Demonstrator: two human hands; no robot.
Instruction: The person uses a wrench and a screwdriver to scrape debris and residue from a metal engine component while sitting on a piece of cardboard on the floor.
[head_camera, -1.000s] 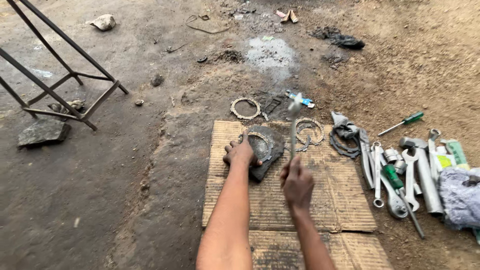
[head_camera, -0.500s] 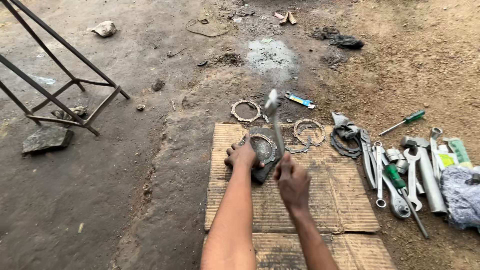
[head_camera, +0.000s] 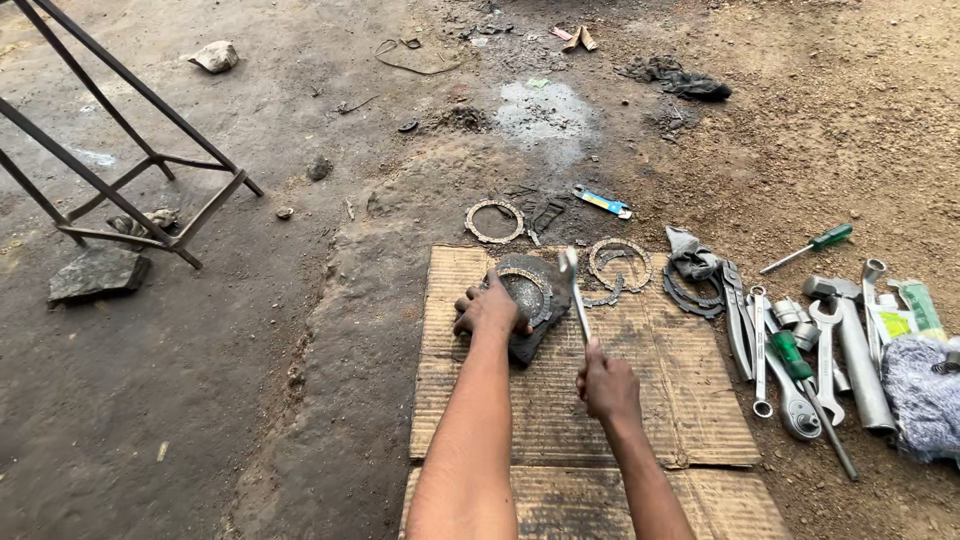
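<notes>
Dark part and wrench on cardboard

The dark, greasy round part (head_camera: 528, 300) lies flat on the cardboard sheet (head_camera: 640, 400), a ring plate on its top face. The silvery wrench (head_camera: 574, 292) stands tilted just beside its right edge, head up.

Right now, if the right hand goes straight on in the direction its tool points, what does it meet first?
The right hand holds a metal tool pointing away and slightly left. Its tip is already close to the dark round part under the left hand, so probably that part's right edge; depth is unclear.
</notes>
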